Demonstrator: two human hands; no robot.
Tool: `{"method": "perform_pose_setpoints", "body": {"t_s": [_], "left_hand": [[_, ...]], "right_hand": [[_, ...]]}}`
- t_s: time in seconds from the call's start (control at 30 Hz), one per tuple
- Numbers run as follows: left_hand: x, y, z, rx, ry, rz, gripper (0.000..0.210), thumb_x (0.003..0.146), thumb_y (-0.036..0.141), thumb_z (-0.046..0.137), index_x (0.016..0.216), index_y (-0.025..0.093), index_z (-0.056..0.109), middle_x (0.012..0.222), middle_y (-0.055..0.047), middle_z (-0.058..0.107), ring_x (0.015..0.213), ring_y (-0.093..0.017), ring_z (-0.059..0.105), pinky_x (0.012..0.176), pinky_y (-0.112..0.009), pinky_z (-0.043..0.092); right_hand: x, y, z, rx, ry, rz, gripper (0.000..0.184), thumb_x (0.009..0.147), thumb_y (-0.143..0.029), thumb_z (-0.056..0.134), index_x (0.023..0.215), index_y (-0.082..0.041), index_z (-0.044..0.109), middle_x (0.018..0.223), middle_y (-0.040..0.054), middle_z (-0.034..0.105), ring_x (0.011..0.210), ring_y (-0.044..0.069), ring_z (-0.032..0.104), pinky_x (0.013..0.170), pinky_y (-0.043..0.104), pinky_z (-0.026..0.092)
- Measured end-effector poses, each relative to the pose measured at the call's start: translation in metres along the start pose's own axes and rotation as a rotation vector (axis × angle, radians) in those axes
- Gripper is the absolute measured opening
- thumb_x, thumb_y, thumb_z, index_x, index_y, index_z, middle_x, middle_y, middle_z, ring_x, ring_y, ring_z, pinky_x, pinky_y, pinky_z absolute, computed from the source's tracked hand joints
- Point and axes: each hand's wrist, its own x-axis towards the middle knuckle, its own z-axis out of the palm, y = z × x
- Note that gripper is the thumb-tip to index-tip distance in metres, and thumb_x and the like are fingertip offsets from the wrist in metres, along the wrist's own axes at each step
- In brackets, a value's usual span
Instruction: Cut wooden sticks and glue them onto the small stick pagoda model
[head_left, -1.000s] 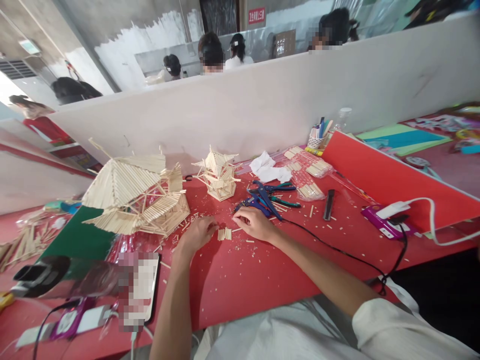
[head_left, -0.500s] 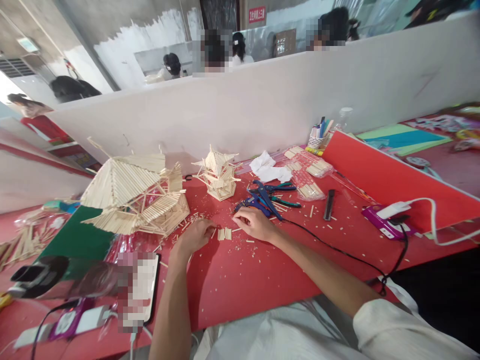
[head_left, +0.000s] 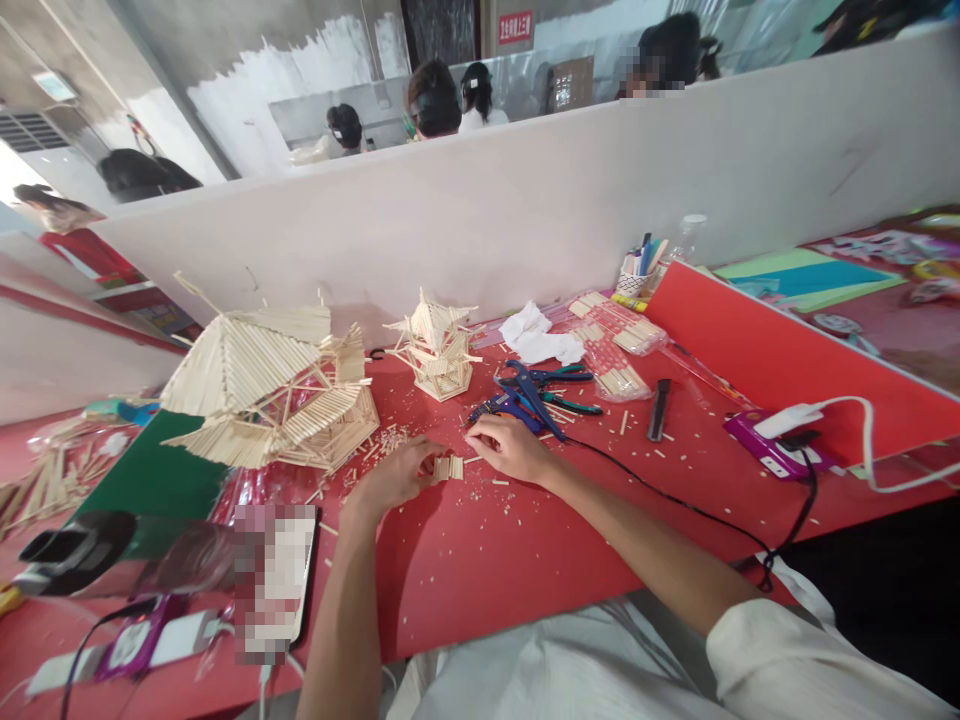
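Observation:
A short row of cut wooden sticks point(head_left: 453, 467) lies side by side on the red table. At the row's left end is my left hand point(head_left: 397, 474), its thumb and fingers pinched on a short stick, mostly hidden by the fingertips. To the right of the row, my right hand point(head_left: 508, 446) rests with its fingers curled together; what they hold, if anything, is hidden. One loose stick lies between that hand and the row. Beyond my hands stand a small stick pavilion point(head_left: 433, 340) and, at the left, a larger stick pavilion point(head_left: 247, 370).
Blue glue gun and pliers point(head_left: 529, 395) lie just past my right hand. Farther right are a craft knife point(head_left: 658, 410), bagged sticks point(head_left: 615, 365) and a purple power strip point(head_left: 776, 445). A phone point(head_left: 281, 580) and bottle point(head_left: 150, 550) lie left. A white partition point(head_left: 487, 215) stands behind.
My left hand has moved slightly right, bringing its fingertips and the short stick against the row's left end. My right hand has stayed in place.

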Motion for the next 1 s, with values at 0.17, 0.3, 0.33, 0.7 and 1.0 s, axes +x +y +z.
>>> {"method": "perform_pose_setpoints", "body": {"t_s": [0.17, 0.3, 0.33, 0.7, 1.0], "left_hand": [[0.001, 0.003, 0.0, 0.03, 0.008, -0.016, 0.046, 0.076, 0.01, 0.069, 0.121, 0.017, 0.067, 0.103, -0.008, 0.068, 0.087, -0.02, 0.065, 0.085, -0.032, 0.051], [0.001, -0.002, 0.002, 0.003, 0.005, -0.013, 0.046, 0.077, 0.011, 0.067, 0.123, 0.018, 0.066, 0.108, -0.008, 0.068, 0.089, -0.019, 0.065, 0.089, -0.033, 0.05], [0.001, -0.004, 0.003, -0.004, 0.002, -0.017, 0.045, 0.078, 0.011, 0.067, 0.122, 0.019, 0.066, 0.106, -0.008, 0.069, 0.088, -0.019, 0.065, 0.088, -0.033, 0.05], [-0.008, -0.013, -0.005, -0.151, 0.09, -0.064, 0.046, 0.076, 0.013, 0.064, 0.121, 0.021, 0.065, 0.113, -0.007, 0.07, 0.093, -0.019, 0.067, 0.086, -0.03, 0.053], [-0.006, -0.003, -0.005, -0.223, 0.049, -0.13, 0.045, 0.07, 0.014, 0.066, 0.114, 0.019, 0.067, 0.11, -0.008, 0.073, 0.092, -0.019, 0.069, 0.086, -0.03, 0.055]], "right_hand": [[0.0, 0.0, 0.0, 0.003, 0.004, 0.002, 0.014, 0.097, -0.024, 0.054, 0.09, -0.019, 0.066, 0.081, 0.0023, 0.063, 0.068, 0.013, 0.056, 0.066, 0.024, 0.041], [0.0, 0.001, 0.001, 0.002, -0.001, 0.001, 0.015, 0.097, -0.023, 0.054, 0.088, -0.019, 0.065, 0.08, 0.0019, 0.062, 0.067, 0.013, 0.055, 0.065, 0.023, 0.041], [0.0, 0.001, 0.001, 0.0, -0.003, 0.001, 0.015, 0.097, -0.023, 0.054, 0.088, -0.019, 0.065, 0.08, 0.0019, 0.062, 0.066, 0.012, 0.055, 0.065, 0.023, 0.041], [0.003, 0.005, -0.005, -0.01, 0.061, -0.012, 0.015, 0.096, -0.023, 0.055, 0.087, -0.019, 0.066, 0.08, 0.0025, 0.063, 0.069, 0.014, 0.057, 0.066, 0.024, 0.041], [0.004, 0.009, -0.016, -0.03, 0.128, -0.026, 0.017, 0.097, -0.024, 0.053, 0.088, -0.019, 0.066, 0.084, 0.0043, 0.068, 0.073, 0.015, 0.06, 0.07, 0.025, 0.044]]}}
